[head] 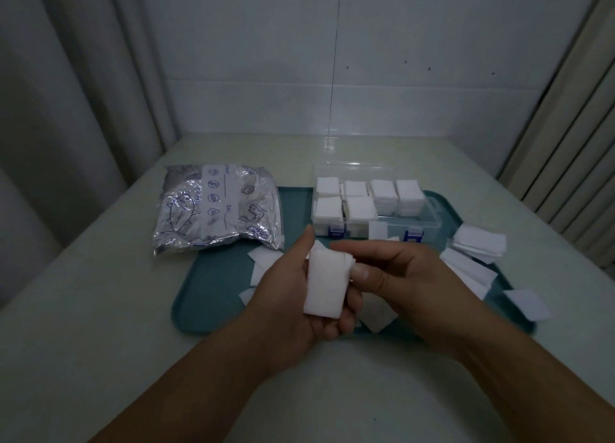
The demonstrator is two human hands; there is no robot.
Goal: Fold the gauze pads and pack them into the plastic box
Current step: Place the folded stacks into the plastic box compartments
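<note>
A folded white gauze pad (324,283) is held above the teal tray (206,296). My left hand (293,306) cradles it from below, fingers curled round its lower edge and thumb raised along its left side. My right hand (396,273) pinches the pad's upper right edge between thumb and forefinger. Behind them on the tray stands the clear plastic box (429,216) with blue latches; several of its compartments hold stacks of folded pads (382,193). Loose unfolded pads (479,243) lie on the tray's right side, and others (263,263) lie under my hands.
A silvery printed bag (216,206) lies at the tray's back left corner, partly on the table. One loose pad (527,304) hangs over the tray's right rim. The pale table (100,293) meets a white wall behind, with curtains on both sides.
</note>
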